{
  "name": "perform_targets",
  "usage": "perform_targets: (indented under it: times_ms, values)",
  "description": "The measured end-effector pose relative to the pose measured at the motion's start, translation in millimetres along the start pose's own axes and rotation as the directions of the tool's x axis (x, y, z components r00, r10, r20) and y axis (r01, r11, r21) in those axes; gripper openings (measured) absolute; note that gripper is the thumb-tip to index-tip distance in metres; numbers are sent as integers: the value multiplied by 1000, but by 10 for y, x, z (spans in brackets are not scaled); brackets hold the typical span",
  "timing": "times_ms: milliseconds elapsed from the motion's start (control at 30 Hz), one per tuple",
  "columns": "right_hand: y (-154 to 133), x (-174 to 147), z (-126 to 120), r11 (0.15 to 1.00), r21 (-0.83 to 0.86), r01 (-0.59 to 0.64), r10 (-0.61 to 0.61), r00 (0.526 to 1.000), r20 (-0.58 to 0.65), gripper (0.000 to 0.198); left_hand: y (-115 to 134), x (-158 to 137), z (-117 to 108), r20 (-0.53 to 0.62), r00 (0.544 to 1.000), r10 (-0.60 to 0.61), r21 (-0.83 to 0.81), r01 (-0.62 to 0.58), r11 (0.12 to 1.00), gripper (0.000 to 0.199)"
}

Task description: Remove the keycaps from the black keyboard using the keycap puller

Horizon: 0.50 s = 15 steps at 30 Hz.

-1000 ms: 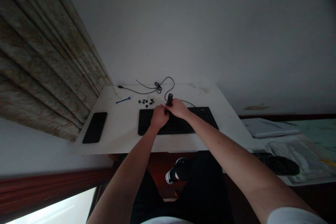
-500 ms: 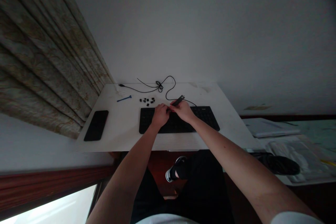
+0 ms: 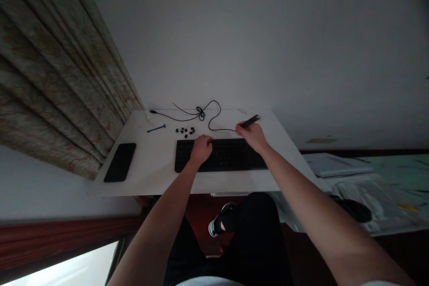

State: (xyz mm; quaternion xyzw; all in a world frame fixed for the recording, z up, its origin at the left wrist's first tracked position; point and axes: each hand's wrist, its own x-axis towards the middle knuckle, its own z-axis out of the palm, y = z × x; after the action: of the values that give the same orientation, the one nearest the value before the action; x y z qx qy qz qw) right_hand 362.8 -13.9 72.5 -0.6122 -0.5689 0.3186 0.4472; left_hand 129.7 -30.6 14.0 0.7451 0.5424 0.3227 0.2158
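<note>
A black keyboard point(image 3: 228, 155) lies along the front part of the white table. My left hand point(image 3: 201, 149) rests over its left half with fingers curled at the upper rows; what is under the fingertips is hidden. Beyond the keyboard's right part, my right hand point(image 3: 252, 133) is closed around a dark, slim-handled tool point(image 3: 250, 121) whose far end points up to the right. Its exact kind is too dark to make out. Several small black keycaps point(image 3: 186, 130) lie loose behind the keyboard's left end.
To the left lie a blue stick-like tool point(image 3: 156, 128) and a black phone point(image 3: 119, 162). A tied black cable point(image 3: 200, 113) runs along the wall side. White table point(image 3: 154, 178) edges end at my knees; a lower surface with a clear bag point(image 3: 378, 196) stands right.
My right hand has moved right and away from my left hand, carrying the dark tool off the keyboard's middle. My left hand stays over the keyboard.
</note>
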Motion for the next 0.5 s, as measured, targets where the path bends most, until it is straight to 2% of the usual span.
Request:
perform_targets:
  times_ms: [33, 100, 200, 267, 367, 433, 500]
  values:
    - [143, -15, -137, 998, 62, -29, 34, 996, -85, 26, -2, -2, -1, -3, 1000, -10, -21, 10, 1000, 30]
    - [431, -73, -394, 976, 203, -80, 133, 956, -262, 33, -7, -6, -3, -4, 1000, -25, -67, 25, 997, 32]
    - [823, -211, -651, 932, 341, -123, 262, 879, -398, 38, -17, 0, -1, -30, 998, -60, -168, 54, 984, 38]
    - [1026, -300, -719, 919, 368, -140, 303, 849, -433, 38, -27, 21, -9, -71, 990, -121, -258, 99, 961, 42]
    - [1210, -373, -725, 942, 300, -148, 279, 842, -462, 40, -53, 82, -72, -88, 969, -230, -395, 178, 901, 45]
    - [1261, -377, -716, 959, 244, -145, 248, 848, -469, 42, -83, 127, -161, -32, 965, -260, -444, 219, 869, 43]
    - [1278, -367, -719, 968, 206, -146, 228, 853, -469, 43, -121, 156, -277, 48, 971, -236, -413, 235, 880, 39]
